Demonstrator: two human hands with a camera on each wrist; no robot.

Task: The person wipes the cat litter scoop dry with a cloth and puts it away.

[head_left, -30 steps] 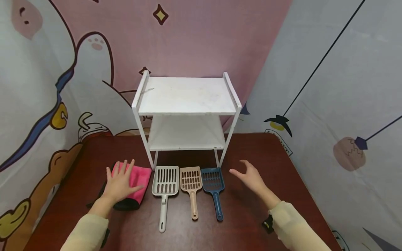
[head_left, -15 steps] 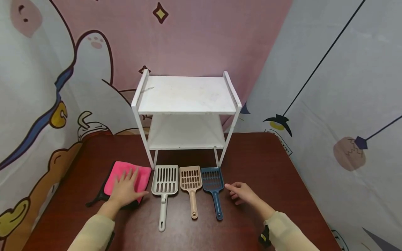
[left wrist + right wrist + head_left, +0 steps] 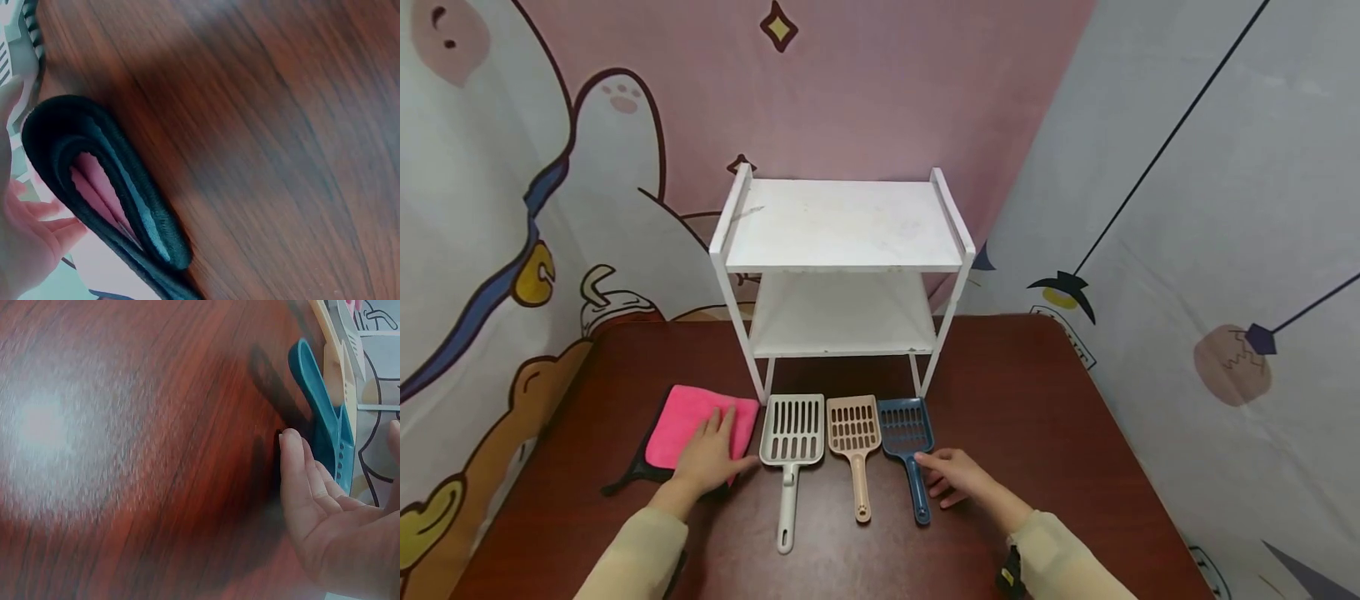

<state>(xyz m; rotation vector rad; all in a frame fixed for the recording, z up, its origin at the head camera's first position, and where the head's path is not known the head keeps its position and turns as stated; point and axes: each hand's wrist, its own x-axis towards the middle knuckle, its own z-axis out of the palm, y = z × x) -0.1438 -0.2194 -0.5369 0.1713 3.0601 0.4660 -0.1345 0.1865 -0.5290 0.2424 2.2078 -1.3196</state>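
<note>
My left hand rests over a folded pink cloth item with black edging, fingers spread and fairly straight. In the left wrist view, the folded dark edge of this item stands up beside the fingers. A blue slotted litter scoop lies at the right end of a row. Beside its handle is my right hand, thumb tip at the handle's top. The right wrist view has its fingers extended alongside the scoop, not wrapped round it. A beige litter scoop and a light grey one lie to the left.
Behind the scoops stands a white two-tier shelf on thin legs, at the back of the dark brown table. A printed cartoon backdrop hangs close behind and at both sides.
My right hand has moved left and down from beside the blue litter scoop to its handle. My left hand has shifted right and slightly down over the pink cloth item.
</note>
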